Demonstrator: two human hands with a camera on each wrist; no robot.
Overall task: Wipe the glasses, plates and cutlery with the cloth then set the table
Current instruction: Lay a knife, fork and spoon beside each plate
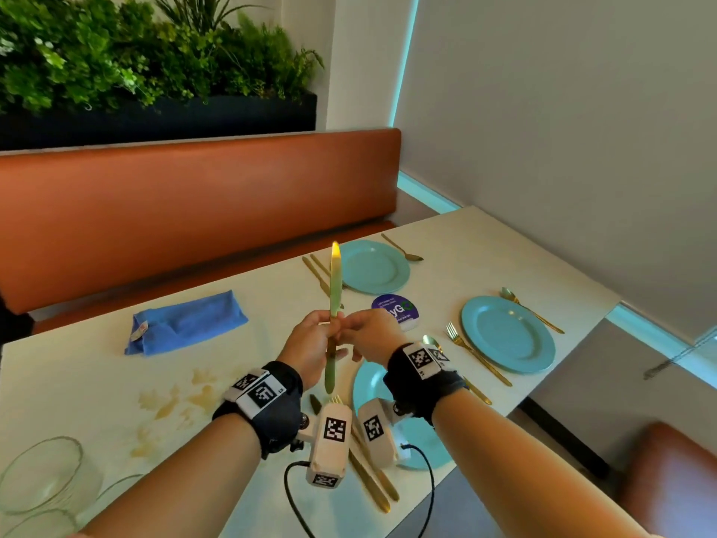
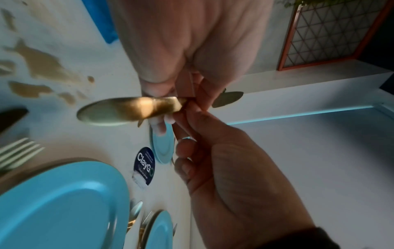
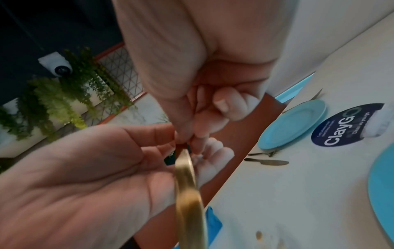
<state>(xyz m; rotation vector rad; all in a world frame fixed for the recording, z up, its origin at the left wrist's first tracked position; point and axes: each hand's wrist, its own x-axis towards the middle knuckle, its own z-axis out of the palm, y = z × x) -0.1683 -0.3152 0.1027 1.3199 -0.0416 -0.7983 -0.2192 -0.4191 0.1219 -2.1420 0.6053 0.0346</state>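
Note:
A gold table knife [image 1: 334, 281] stands upright in the air above the white table [image 1: 97, 374], blade tip up. My left hand [image 1: 322, 330] and right hand [image 1: 351, 326] both pinch it at its middle, fingers meeting around the shaft. The left wrist view shows the knife's rounded handle end [image 2: 132, 109] sticking out below the fingers. In the right wrist view the handle [image 3: 187, 193] runs down from the pinch. The folded blue cloth [image 1: 186, 322] lies on the table to the left, untouched. Three teal plates lie at the far side [image 1: 374, 267], the right [image 1: 508, 333] and under my right wrist [image 1: 366, 386].
Gold cutlery flanks the far plate [image 1: 318, 275], the right plate [image 1: 473, 353] and the near plate [image 1: 372, 483]. A clear glass [image 1: 38, 471] stands at the near left. A round dark sticker [image 1: 399, 310] sits mid-table. Brown marks [image 1: 174, 398] spot the tabletop. An orange bench [image 1: 194, 211] backs the table.

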